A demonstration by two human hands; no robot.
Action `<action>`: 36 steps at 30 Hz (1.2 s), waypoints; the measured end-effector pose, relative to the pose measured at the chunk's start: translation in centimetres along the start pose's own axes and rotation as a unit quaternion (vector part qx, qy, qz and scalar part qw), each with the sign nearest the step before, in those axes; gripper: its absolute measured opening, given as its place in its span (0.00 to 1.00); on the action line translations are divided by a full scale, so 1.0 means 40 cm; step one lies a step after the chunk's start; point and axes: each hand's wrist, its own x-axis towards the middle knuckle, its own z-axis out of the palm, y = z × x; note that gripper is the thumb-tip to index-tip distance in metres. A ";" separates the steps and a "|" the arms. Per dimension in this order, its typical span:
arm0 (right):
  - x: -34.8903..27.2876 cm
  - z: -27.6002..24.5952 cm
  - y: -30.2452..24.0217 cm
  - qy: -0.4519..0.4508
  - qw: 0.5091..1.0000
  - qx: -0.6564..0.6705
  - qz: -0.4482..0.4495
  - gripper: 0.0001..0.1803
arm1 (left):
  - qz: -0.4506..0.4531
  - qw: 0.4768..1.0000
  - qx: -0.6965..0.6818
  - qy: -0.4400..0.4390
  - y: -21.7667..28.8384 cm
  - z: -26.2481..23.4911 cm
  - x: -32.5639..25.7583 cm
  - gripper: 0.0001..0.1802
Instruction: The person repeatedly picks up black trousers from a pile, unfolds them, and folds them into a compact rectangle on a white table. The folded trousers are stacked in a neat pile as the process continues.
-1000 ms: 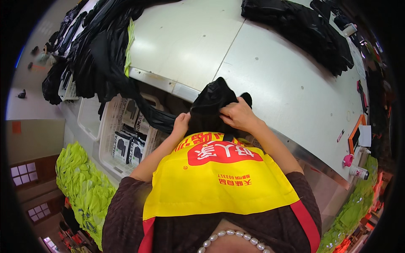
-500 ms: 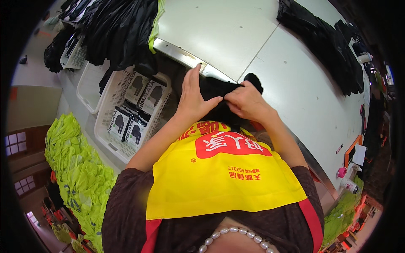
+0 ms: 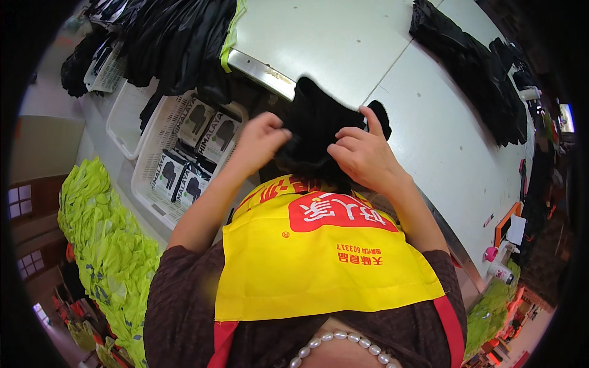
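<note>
A bunched piece of black cloth (image 3: 319,126) lies between my hands at the table's near edge. Part of it stands up in a fold over the table top; its lower part hangs in front of my apron. My left hand (image 3: 261,142) is closed at the left side of the cloth, fingers curled and slightly blurred. On the right side, my right hand (image 3: 366,153) is closed on the cloth, with its index finger raised along the edge and the other fingers bent. A small flap of the cloth shows beyond that finger.
Left of my arm stands a white plastic basket (image 3: 144,187) with several flat printed packages. Black garments (image 3: 175,46) hang over the table's left end, beside a yellow-green heap (image 3: 104,245). Another black garment (image 3: 472,67) lies on the white table (image 3: 423,116) at right.
My left hand has gone from spread fingers to curled ones and moved lower. The right hand's index finger has lifted. The black cloth has opened wider and risen higher above the table edge.
</note>
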 end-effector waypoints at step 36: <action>0.154 -0.462 -0.028 0.061 0.979 -0.170 -0.097 0.15 | 0.481 0.402 0.746 0.223 0.530 -0.397 -0.363 0.17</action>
